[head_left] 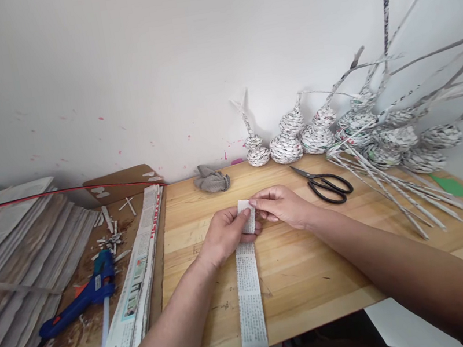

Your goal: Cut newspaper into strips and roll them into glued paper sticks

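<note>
A long newspaper strip (248, 288) runs from my hands down over the table's front edge. My left hand (227, 233) grips the strip near its far end, thumb on top and fingers beneath. With thumb and fingertips, my right hand (278, 206) pinches the top right corner of the same strip. Black-handled scissors (325, 181) lie to the right, beyond my right forearm. Behind my hands rests a crumpled grey cloth (212, 179), possibly a glove.
Gourd-shaped woven paper pieces (285, 141) stand along the wall, several with long stems. Rolled paper sticks (387, 190) lie at right beside a green card (452, 185). On the left are a blue glue gun (99, 282), cut newspaper strips (142, 275) and stacked newspapers (21, 265).
</note>
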A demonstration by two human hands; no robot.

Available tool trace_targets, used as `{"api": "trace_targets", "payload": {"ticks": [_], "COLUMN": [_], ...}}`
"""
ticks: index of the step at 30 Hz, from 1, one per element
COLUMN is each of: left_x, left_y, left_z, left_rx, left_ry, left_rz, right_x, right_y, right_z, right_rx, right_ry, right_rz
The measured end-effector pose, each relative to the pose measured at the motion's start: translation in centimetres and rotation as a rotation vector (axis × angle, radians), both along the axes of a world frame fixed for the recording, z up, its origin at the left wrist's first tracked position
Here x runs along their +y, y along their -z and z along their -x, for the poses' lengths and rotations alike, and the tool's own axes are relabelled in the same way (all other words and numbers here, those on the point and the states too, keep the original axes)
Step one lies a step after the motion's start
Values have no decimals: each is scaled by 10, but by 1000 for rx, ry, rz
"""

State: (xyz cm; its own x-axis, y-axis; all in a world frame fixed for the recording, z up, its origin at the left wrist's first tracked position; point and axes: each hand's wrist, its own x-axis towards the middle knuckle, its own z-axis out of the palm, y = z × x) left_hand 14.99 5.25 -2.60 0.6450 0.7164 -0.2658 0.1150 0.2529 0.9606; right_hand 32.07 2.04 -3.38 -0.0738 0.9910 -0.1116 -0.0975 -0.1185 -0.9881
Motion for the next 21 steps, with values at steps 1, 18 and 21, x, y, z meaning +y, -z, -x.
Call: {"api": "trace_targets", "payload": {"ticks": [1,18,21], "left_x": [0,-5,-5], "left_y": [0,-1,-3], "left_z": [0,-2,-2], "left_rx": [-7,10,10], "left_ry": [-2,9,33], "left_rz": [6,-8,-19], "right_x": [0,1,0], "right_y": [0,1,-1], "right_z": [0,9,11], "right_rx": [3,89,101], "right_ry": [5,207,223], "right_rz": [-1,56,63]}}
